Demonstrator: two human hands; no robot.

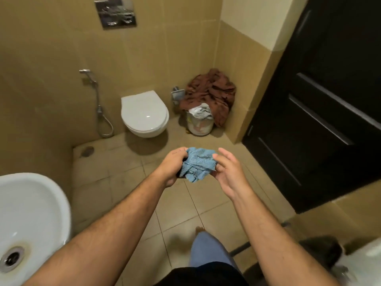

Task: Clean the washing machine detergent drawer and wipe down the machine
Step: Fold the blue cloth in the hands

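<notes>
Your left hand [172,166] grips bunched blue cloth [198,163] from left; right hand [227,172] pinches its right edge, other fingers loose. Hands close together, cloth between them, held in air near side of toilet [144,114], above floor tiles. Cloth crumpled, long axis roughly left-right, loose end hanging down. Progress judgement: cloth in hand only; washing machine and detergent drawer not visible, so drawer cleaning and wipe-down look still undone.

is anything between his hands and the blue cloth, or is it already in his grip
Nothing stands between them. The left hand grips the bunched blue cloth directly, and the right hand pinches its other edge with the fingertips. They hold it in the air above the floor tiles.
</notes>
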